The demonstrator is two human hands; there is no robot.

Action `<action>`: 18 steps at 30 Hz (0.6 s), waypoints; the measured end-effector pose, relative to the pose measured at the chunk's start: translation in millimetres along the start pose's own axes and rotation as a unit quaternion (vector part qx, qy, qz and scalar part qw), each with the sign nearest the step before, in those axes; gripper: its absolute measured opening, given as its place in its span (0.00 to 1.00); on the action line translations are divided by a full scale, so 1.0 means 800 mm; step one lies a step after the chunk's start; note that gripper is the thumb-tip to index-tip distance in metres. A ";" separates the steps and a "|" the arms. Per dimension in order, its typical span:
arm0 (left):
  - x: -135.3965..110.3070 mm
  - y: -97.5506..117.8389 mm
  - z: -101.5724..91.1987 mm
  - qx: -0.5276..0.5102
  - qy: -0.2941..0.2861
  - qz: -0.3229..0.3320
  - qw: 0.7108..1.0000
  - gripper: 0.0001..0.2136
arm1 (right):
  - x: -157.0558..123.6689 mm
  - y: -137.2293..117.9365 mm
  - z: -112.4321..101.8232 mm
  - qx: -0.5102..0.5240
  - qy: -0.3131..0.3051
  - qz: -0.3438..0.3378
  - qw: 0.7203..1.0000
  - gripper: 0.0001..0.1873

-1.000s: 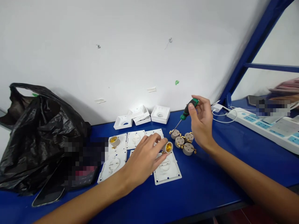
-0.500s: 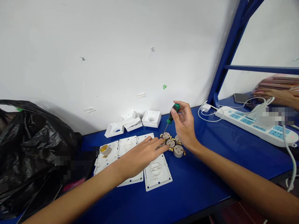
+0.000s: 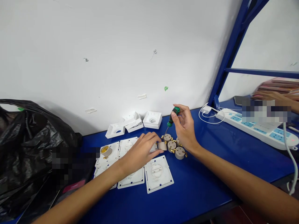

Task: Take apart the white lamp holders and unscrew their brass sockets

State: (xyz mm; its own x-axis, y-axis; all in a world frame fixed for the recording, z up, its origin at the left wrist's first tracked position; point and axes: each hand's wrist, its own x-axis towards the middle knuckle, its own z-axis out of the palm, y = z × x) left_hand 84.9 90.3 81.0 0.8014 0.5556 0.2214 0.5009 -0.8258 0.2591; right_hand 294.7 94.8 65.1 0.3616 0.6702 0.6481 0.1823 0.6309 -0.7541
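My right hand [image 3: 184,127] is closed around the green and black handle of a screwdriver [image 3: 173,116]. The screwdriver slants down to the left, its tip by a round beige lamp socket [image 3: 167,137] with brass terminals; exact contact is too small to make out. Between the thumb and fingers of my left hand [image 3: 144,147] is another lamp socket [image 3: 162,146], lying on its side. More sockets, such as the front one [image 3: 179,153], cluster beside it. White square base plates [image 3: 159,174] lie under and around my left forearm. One plate bears an upright socket [image 3: 106,151].
White box covers [image 3: 152,119] stand against the wall. A black plastic bag [image 3: 30,149] fills the left side. At right are a power strip [image 3: 254,127], cables and a blue frame post [image 3: 230,53]. Another person's hand [image 3: 271,95] rests by stacked papers [image 3: 277,85].
My left hand has drawn back slightly, its fingers now around a socket lying on its side. The screwdriver stays in my right hand, nearly in place. The view has shifted a little.
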 end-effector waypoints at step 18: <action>-0.003 0.002 0.021 -0.020 0.042 -0.031 0.998 0.14 | -0.007 0.003 0.003 -0.002 -0.015 0.007 1.000 0.14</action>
State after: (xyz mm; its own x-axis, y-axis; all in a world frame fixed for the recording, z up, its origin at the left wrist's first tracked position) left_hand 89.1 86.0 65.2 0.7381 0.6130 0.2818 0.5339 -0.7861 0.3114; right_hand 291.4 93.7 60.0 0.3362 0.6908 0.6401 0.1817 0.6194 -0.7638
